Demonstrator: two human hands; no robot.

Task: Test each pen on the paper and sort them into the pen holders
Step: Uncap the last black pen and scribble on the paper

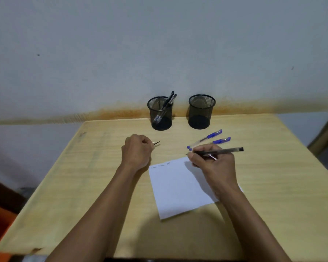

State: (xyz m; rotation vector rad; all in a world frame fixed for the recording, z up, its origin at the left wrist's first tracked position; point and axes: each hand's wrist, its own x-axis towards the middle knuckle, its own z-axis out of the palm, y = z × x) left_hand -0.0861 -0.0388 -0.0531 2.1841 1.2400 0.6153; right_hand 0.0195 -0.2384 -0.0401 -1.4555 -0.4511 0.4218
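Scribbles (160, 166) on the paper (178, 188) — too small to read; left hand (137, 151) hides most of a cap (156, 142).

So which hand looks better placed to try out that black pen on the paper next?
The right hand: it already grips the black pen at the paper's top corner. The left hand is closed around a small cap-like piece, off the sheet.
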